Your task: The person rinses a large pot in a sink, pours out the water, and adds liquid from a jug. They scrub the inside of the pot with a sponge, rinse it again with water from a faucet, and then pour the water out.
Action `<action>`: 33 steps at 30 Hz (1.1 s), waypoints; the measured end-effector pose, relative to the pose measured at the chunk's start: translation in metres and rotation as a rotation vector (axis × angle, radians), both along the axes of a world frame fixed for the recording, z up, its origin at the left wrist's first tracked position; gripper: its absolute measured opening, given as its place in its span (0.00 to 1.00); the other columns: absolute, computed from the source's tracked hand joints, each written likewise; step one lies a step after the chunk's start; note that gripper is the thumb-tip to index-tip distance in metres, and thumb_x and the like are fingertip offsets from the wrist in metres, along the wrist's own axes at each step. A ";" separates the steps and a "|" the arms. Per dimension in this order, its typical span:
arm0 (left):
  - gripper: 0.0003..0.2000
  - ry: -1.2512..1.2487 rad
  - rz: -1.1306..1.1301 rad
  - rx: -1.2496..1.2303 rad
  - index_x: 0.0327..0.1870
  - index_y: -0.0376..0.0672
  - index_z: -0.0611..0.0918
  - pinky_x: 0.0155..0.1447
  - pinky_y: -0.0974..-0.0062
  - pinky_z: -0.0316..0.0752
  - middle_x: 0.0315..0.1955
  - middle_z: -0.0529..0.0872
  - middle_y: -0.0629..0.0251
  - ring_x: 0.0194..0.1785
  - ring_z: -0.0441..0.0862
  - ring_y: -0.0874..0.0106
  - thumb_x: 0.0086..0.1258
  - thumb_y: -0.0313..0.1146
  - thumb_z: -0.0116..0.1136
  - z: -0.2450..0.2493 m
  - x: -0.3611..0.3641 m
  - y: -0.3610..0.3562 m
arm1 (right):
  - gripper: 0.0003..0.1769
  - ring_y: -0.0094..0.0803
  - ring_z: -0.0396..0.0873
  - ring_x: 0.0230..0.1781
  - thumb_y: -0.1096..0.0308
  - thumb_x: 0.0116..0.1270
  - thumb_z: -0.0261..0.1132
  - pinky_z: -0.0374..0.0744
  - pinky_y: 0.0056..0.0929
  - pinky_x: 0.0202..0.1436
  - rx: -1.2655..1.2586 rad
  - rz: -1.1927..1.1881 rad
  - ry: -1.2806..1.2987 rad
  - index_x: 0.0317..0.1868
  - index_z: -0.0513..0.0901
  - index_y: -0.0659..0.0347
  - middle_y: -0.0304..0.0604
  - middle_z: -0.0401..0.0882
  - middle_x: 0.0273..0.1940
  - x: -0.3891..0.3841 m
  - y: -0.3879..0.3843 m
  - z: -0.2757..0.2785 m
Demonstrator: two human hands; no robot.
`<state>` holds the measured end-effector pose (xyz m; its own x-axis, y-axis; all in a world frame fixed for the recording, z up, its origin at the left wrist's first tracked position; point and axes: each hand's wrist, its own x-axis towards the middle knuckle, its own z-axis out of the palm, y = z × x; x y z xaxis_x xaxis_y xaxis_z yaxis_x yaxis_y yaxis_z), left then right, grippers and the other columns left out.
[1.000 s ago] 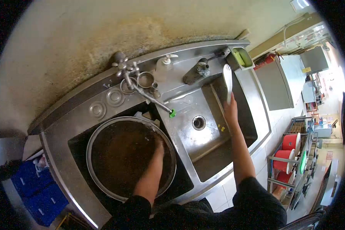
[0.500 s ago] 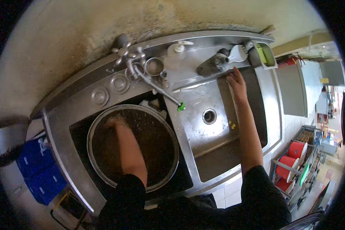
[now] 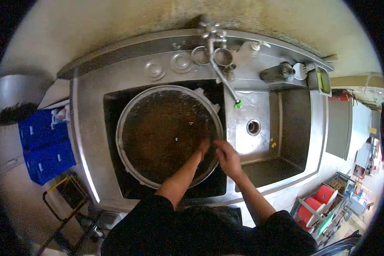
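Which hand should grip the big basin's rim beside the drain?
Right, most likely: the right hand sits at the rim of the basin on that side and looks empty. The left hand has its fingers down in the brown water and would have to lift out first.

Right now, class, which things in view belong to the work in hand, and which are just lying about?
In hand: left hand, dipped in the water-filled basin; right hand at its rim.
Lying about: tap, soap dispenser, scrubbing brush, blue crates.
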<state>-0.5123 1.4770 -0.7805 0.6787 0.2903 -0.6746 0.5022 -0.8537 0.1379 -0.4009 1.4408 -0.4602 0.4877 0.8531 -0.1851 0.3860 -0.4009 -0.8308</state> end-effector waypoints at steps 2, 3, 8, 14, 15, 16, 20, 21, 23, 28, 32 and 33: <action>0.21 -0.312 0.477 -0.436 0.62 0.42 0.73 0.63 0.65 0.68 0.59 0.75 0.57 0.56 0.73 0.61 0.76 0.44 0.41 0.004 -0.045 -0.030 | 0.13 0.50 0.78 0.53 0.75 0.68 0.56 0.76 0.37 0.58 -0.065 0.199 -0.006 0.50 0.80 0.66 0.56 0.79 0.52 -0.028 0.004 -0.020; 0.20 -0.390 0.616 -0.573 0.61 0.41 0.74 0.62 0.65 0.68 0.58 0.76 0.56 0.56 0.74 0.60 0.75 0.43 0.42 0.011 -0.066 -0.036 | 0.14 0.51 0.78 0.54 0.72 0.68 0.55 0.76 0.39 0.59 -0.143 0.323 -0.097 0.50 0.80 0.65 0.56 0.79 0.53 -0.042 -0.002 -0.048; 0.18 -0.097 0.548 -0.597 0.57 0.40 0.75 0.59 0.64 0.70 0.54 0.78 0.55 0.53 0.76 0.58 0.73 0.40 0.44 0.057 -0.160 -0.007 | 0.18 0.52 0.79 0.54 0.60 0.64 0.56 0.76 0.47 0.57 -0.667 0.785 -0.455 0.51 0.83 0.56 0.55 0.80 0.53 -0.077 0.004 -0.086; 0.15 0.457 0.343 -0.412 0.52 0.39 0.78 0.55 0.62 0.73 0.50 0.81 0.54 0.51 0.78 0.55 0.71 0.36 0.46 0.104 -0.241 0.121 | 0.20 0.50 0.79 0.52 0.56 0.62 0.60 0.76 0.53 0.56 -0.438 1.056 -0.524 0.53 0.83 0.52 0.51 0.81 0.51 -0.114 -0.016 -0.142; 0.15 0.518 0.333 -0.374 0.52 0.38 0.78 0.54 0.62 0.73 0.49 0.81 0.53 0.50 0.79 0.54 0.70 0.35 0.47 0.114 -0.241 0.148 | 0.20 0.50 0.79 0.52 0.56 0.62 0.60 0.76 0.53 0.56 -0.440 1.119 -0.450 0.53 0.82 0.52 0.50 0.81 0.52 -0.124 -0.014 -0.150; 0.14 0.548 0.335 -0.331 0.51 0.38 0.78 0.53 0.62 0.74 0.49 0.82 0.53 0.50 0.79 0.54 0.70 0.34 0.47 0.124 -0.237 0.174 | 0.20 0.50 0.79 0.52 0.56 0.62 0.60 0.76 0.53 0.56 -0.441 1.174 -0.379 0.53 0.82 0.52 0.50 0.80 0.52 -0.136 -0.011 -0.156; 0.12 0.500 0.412 -0.119 0.48 0.37 0.80 0.51 0.61 0.75 0.46 0.84 0.52 0.48 0.81 0.52 0.68 0.32 0.49 0.173 -0.191 0.254 | 0.20 0.49 0.78 0.53 0.56 0.63 0.60 0.75 0.53 0.57 -0.321 1.289 -0.127 0.54 0.81 0.51 0.49 0.79 0.53 -0.207 0.026 -0.191; 0.12 0.433 0.455 -0.081 0.47 0.37 0.80 0.50 0.60 0.76 0.45 0.84 0.52 0.48 0.81 0.51 0.68 0.31 0.49 0.185 -0.181 0.265 | 0.20 0.49 0.78 0.53 0.56 0.63 0.60 0.75 0.53 0.57 -0.274 1.286 -0.097 0.55 0.80 0.51 0.48 0.79 0.53 -0.229 0.043 -0.197; 0.11 0.203 0.577 -0.063 0.45 0.36 0.81 0.49 0.60 0.77 0.44 0.85 0.51 0.47 0.82 0.50 0.67 0.30 0.50 0.208 -0.171 0.278 | 0.20 0.48 0.77 0.53 0.56 0.64 0.60 0.75 0.53 0.57 -0.184 1.251 -0.063 0.55 0.80 0.51 0.48 0.78 0.54 -0.270 0.085 -0.206; 0.10 -0.624 0.679 -0.371 0.46 0.37 0.81 0.48 0.61 0.78 0.40 0.86 0.51 0.44 0.84 0.51 0.66 0.27 0.53 0.221 -0.184 0.289 | 0.20 0.47 0.76 0.54 0.56 0.65 0.60 0.74 0.53 0.58 -0.140 1.010 -0.165 0.56 0.78 0.51 0.46 0.77 0.55 -0.297 0.210 -0.227; 0.10 -0.941 0.833 -0.225 0.49 0.39 0.81 0.48 0.65 0.78 0.39 0.86 0.53 0.43 0.85 0.57 0.69 0.25 0.54 0.286 -0.192 0.267 | 0.21 0.46 0.75 0.55 0.56 0.66 0.60 0.73 0.52 0.59 -0.352 0.758 -0.386 0.57 0.77 0.51 0.45 0.76 0.57 -0.228 0.296 -0.247; 0.10 -0.920 0.909 -0.194 0.50 0.39 0.81 0.48 0.65 0.78 0.40 0.85 0.53 0.43 0.84 0.58 0.70 0.25 0.54 0.301 -0.196 0.257 | 0.21 0.46 0.75 0.55 0.56 0.66 0.60 0.73 0.52 0.59 -0.436 0.705 -0.469 0.58 0.76 0.51 0.44 0.75 0.57 -0.203 0.310 -0.251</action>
